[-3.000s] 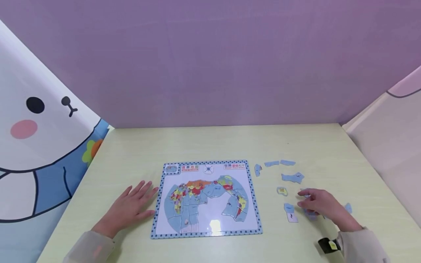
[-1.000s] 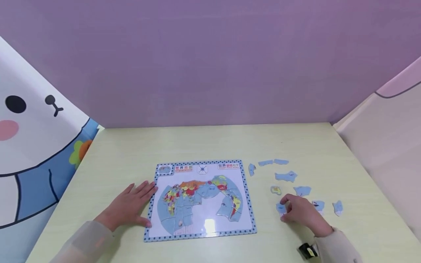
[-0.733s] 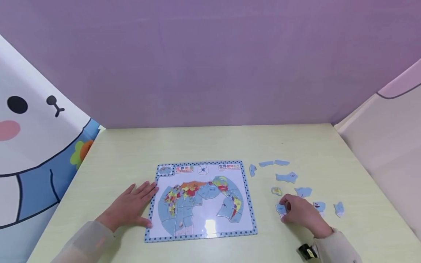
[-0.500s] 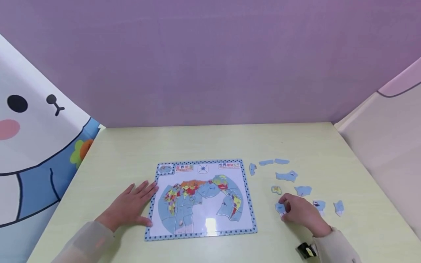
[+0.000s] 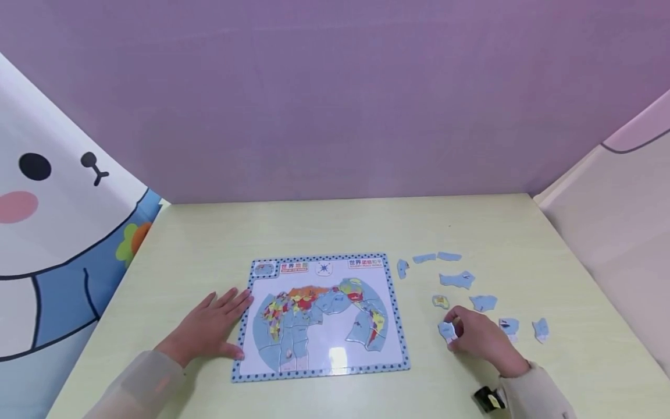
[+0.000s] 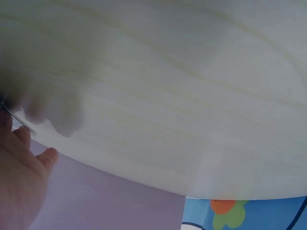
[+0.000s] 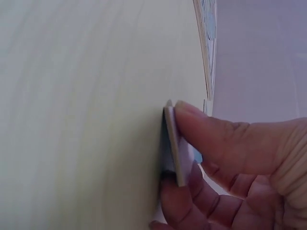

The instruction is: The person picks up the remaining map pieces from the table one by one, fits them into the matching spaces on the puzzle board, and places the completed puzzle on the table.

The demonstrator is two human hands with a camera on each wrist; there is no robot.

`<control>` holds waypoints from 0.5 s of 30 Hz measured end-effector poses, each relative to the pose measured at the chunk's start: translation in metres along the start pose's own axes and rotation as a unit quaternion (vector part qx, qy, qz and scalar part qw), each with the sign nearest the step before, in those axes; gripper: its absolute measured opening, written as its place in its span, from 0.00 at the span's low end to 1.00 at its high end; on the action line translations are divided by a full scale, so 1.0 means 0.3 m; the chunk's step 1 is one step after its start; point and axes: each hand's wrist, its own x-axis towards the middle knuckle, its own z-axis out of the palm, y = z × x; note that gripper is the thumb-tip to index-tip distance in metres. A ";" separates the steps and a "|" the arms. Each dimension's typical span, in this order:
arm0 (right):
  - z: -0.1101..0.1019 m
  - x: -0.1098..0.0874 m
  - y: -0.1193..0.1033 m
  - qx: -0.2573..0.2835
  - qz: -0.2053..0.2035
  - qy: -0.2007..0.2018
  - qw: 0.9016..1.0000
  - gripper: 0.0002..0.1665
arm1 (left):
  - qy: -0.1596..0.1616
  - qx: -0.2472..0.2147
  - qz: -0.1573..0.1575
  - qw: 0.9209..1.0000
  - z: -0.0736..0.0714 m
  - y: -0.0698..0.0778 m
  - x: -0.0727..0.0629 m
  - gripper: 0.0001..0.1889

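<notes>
My right hand (image 5: 481,337) pinches a blue and white jigsaw piece (image 5: 447,331) between thumb and fingers, to the right of the board. In the right wrist view that piece (image 7: 176,146) is seen edge-on, tilted against the table. My left hand (image 5: 206,330) lies flat with straight fingers, its fingertips and thumb on the left border of the world map puzzle board (image 5: 241,343). Joined pieces form an arch of map on the board, with bare white backing in the middle. The left wrist view catches part of the left hand (image 6: 24,167) near the board's edge.
Several loose pieces lie right of the board: a small yellow one (image 5: 441,301), a long blue one (image 5: 457,280), a blue one (image 5: 483,302), and others (image 5: 509,327) farther right. A purple wall (image 5: 335,105) stands behind the table (image 5: 314,227). A black strap piece (image 5: 489,400) sits at the right sleeve.
Since three seconds ago, my right hand has moved left from the farther pieces to the blue and white piece and has lifted its edge. The left hand has stayed by the board.
</notes>
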 end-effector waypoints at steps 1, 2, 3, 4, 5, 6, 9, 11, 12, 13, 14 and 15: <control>0.000 0.000 0.000 0.003 0.000 -0.001 1.000 0.22 | -0.002 -0.001 0.000 1.000 -0.001 0.001 0.001 0.62; 0.000 -0.001 0.000 0.007 0.000 -0.001 1.000 0.22 | -0.003 -0.001 0.000 1.000 -0.002 0.002 0.001 0.62; 0.000 -0.002 0.000 0.009 -0.002 -0.001 1.000 0.22 | -0.004 -0.002 0.000 1.000 -0.002 0.003 0.002 0.62; 0.000 -0.003 0.001 0.014 0.000 0.000 1.000 0.21 | -0.004 -0.002 0.000 1.000 -0.003 0.004 0.002 0.61; 0.000 -0.003 0.002 0.017 0.001 0.001 1.000 0.21 | -0.004 0.001 0.001 1.000 -0.003 0.004 0.003 0.61; 0.000 -0.002 0.003 0.022 0.000 0.002 1.000 0.21 | -0.004 0.002 0.001 1.000 -0.003 0.005 0.003 0.61; -0.002 0.001 0.007 0.032 -0.005 0.003 0.999 0.21 | -0.004 0.004 0.000 1.000 -0.005 0.006 0.004 0.61; -0.002 0.006 0.011 0.039 -0.004 0.002 0.999 0.21 | -0.005 0.006 0.000 1.000 -0.007 0.007 0.004 0.61; -0.003 0.007 0.012 0.043 -0.003 0.001 0.999 0.21 | -0.004 0.007 -0.001 1.000 -0.006 0.006 0.004 0.61; -0.003 0.008 0.013 0.048 -0.001 0.000 0.999 0.21 | -0.004 0.010 -0.001 1.000 -0.007 0.005 0.005 0.61; -0.002 0.009 0.015 0.055 0.002 0.000 0.998 0.20 | -0.003 0.013 -0.001 1.000 -0.007 0.004 0.005 0.62; -0.001 0.010 0.017 0.061 0.005 -0.001 0.998 0.20 | -0.003 0.015 -0.003 1.000 -0.006 0.004 0.005 0.62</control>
